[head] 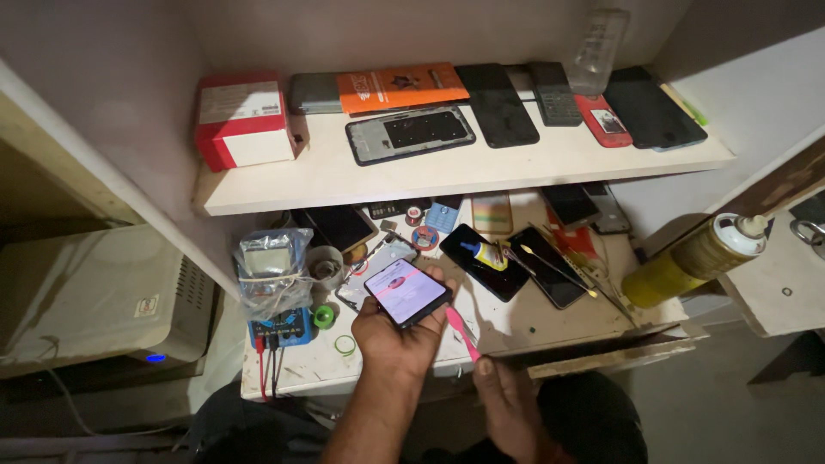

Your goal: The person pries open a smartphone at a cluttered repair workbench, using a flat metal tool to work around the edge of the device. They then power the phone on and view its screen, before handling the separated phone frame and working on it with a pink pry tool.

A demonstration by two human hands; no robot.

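On the far left sits a pale box [86, 292] with a small blue light. Next to it, on the table [516, 331], a clear plastic bag [273, 268] holds a grey block, and it rests on a blue meter [282, 327] with red and black wires.

The left hand [397, 337] holds a phone [407, 292] up over the front of the table. Its screen glows pink and white. The fingers [440, 277] are wrapped tight round the phone. The right hand [509, 397] is lower, and its fingers are pinched shut on a thin pink tool [461, 332]. The tip of the tool points up at the bottom edge of the phone. I think the step here is prying the phone open, so the tip would need to find the thin gap at the edge.

Further right lie two dark phones [516, 262], a little yellow glue bottle [484, 254] and tweezers [559, 271]. A yellow spray can [696, 258] lies tilted at the far right. The shelf [464, 167] above carries a red and white box [243, 120] and more phones.
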